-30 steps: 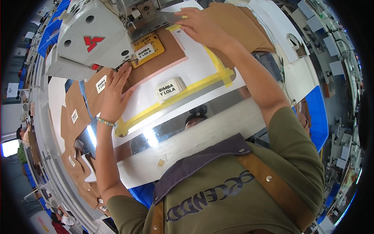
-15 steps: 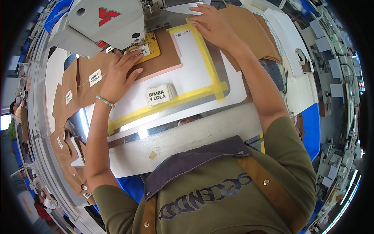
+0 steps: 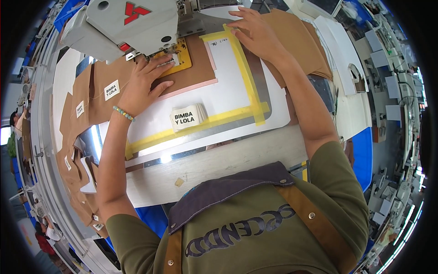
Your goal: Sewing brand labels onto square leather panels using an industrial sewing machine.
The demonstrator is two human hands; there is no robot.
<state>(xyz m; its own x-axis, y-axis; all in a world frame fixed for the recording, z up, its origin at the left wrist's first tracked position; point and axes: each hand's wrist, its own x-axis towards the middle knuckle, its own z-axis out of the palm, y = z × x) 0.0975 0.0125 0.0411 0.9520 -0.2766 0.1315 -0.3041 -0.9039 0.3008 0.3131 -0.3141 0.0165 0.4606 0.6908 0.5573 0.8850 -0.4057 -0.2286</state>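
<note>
My left hand (image 3: pixel 145 82), fingers spread, lies on a brown panel (image 3: pixel 195 67) by the sewing machine's needle area (image 3: pixel 164 50). Its fingertips touch or overlap a yellow plate (image 3: pixel 184 57) holding a white label beneath the machine. My right hand (image 3: pixel 253 34), fingers apart and slightly bent, rests at the upper corner of the yellow tape (image 3: pixel 242 68) framing a white board (image 3: pixel 232 89). A stack of white labels (image 3: pixel 187 117) sits on the lower part of that board.
The white machine head (image 3: pixel 127 23) overhangs the upper left. Brown pieces with attached labels (image 3: pixel 100 105) trail down the left. More brown sheets (image 3: pixel 296 45) and white sheets (image 3: pixel 344 59) lie right, above a blue bin (image 3: pixel 362 155). People work at the far left edge.
The view has shifted, so the machine and board sit farther right. My right hand appears slightly lower relative to the tape corner; my left hand stays by the yellow plate with fingers spread.
</note>
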